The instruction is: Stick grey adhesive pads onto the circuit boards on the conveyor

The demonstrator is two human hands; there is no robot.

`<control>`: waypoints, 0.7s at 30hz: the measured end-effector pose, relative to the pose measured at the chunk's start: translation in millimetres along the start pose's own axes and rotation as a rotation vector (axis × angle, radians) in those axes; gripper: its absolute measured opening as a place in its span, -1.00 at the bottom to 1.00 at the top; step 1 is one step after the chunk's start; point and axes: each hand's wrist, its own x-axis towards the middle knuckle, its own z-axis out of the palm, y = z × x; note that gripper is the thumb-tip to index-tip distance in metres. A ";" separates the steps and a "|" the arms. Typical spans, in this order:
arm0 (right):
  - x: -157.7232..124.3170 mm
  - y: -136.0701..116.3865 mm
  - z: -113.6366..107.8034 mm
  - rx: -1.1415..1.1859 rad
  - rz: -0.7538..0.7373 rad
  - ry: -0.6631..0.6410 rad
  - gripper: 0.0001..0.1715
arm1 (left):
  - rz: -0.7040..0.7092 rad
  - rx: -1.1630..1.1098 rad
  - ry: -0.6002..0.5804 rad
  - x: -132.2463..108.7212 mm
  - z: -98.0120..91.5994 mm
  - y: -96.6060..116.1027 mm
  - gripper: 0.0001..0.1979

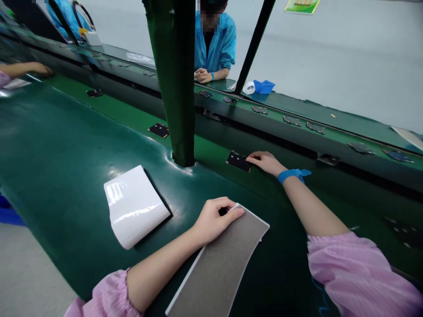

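My left hand (218, 220) grips the far end of a long grey sheet with a white edge (224, 264), thumb on top and fingers beneath. The sheet runs down past the bottom of the view. Farther out, my right hand (264, 160) pinches the right edge of a flat black circuit board (238, 161), which lies on the green strip beyond the table edge. A blue band (292, 176) circles my right wrist. To the left of my left hand, a glossy white sheet (135, 207) rests curled on the green table mat (82, 145).
A green post (175, 88) rises between the sheets and the strip. More boards lie along the strip, including one board (158, 130) left of the post. On the far ledge are several boards (291, 120), a blue bin (264, 86) and a co-worker's hands (204, 75).
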 end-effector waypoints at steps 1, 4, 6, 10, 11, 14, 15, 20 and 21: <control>-1.8 0.5 0.5 -0.007 0.011 0.011 -0.79 | 0.000 0.002 0.000 -0.1 0.2 -0.1 -0.72; -4.9 3.4 0.3 -0.022 0.052 0.040 -0.82 | 0.005 0.004 -0.005 -0.6 0.0 -0.4 -0.72; -6.8 4.3 -1.6 -0.002 0.113 0.076 -0.77 | 0.010 0.000 -0.009 -1.3 -0.6 -0.4 -0.72; -26.9 -5.3 -0.4 0.189 0.150 0.233 -0.59 | -0.008 -0.063 0.042 -1.7 -2.1 -0.1 -0.70; -37.3 -9.4 2.8 0.248 0.105 0.272 -0.62 | -0.018 -0.089 0.068 -1.2 -2.8 -0.1 -0.69; -73.8 -17.7 16.8 0.333 -0.051 0.305 -0.61 | -0.011 -0.121 0.166 2.8 -6.6 -1.1 -0.66; -84.2 -18.3 21.0 0.314 -0.084 0.304 -0.59 | 0.000 -0.114 0.206 4.4 -8.2 -1.6 -0.66; -92.1 -19.2 22.4 0.070 -0.061 0.374 -0.56 | 0.022 -0.015 0.354 6.7 -13.3 -2.6 -0.68; -86.1 -20.2 18.4 0.028 -0.094 0.320 -0.47 | 0.018 0.022 0.349 6.3 -13.6 -2.2 -0.69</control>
